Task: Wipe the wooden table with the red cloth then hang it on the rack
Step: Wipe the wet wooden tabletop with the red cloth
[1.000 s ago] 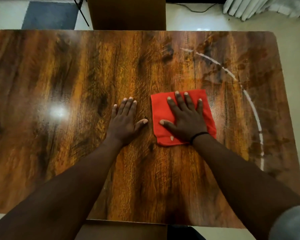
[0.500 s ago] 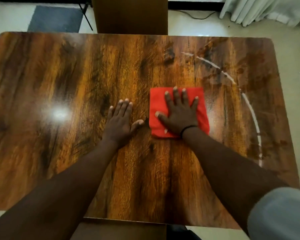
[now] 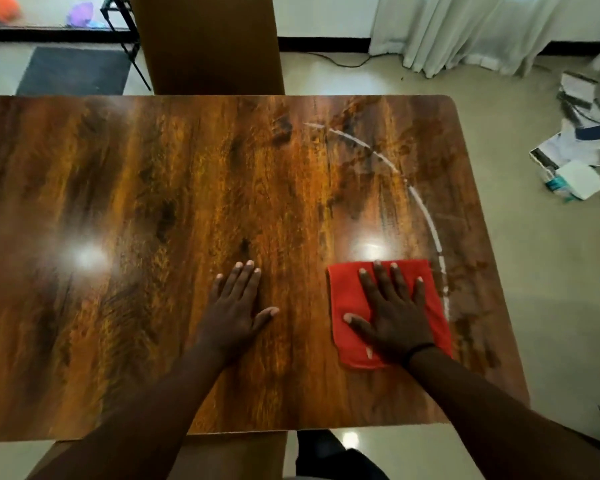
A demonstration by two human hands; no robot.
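The red cloth (image 3: 349, 292) lies flat on the glossy wooden table (image 3: 153, 202), right of centre and toward the near edge. My right hand (image 3: 394, 317) presses down on it, palm flat and fingers spread, covering its middle. My left hand (image 3: 234, 306) rests flat on bare wood to the cloth's left, a hand's width from it, holding nothing. A curved white streak (image 3: 426, 216) arcs across the right part of the table and ends at the cloth's right edge. A black metal frame (image 3: 129, 46) that may be the rack stands at the far left.
A brown chair back (image 3: 207, 43) stands behind the table's far edge. A dark mat (image 3: 73, 71) lies on the floor at the far left. Pale curtains (image 3: 465, 29) hang at the far right. Boxes and papers (image 3: 568, 161) are scattered on the floor to the right.
My right hand has slid the red cloth to the right and toward me, up to the white streak. The gap to my left hand has widened. The view has tilted up.
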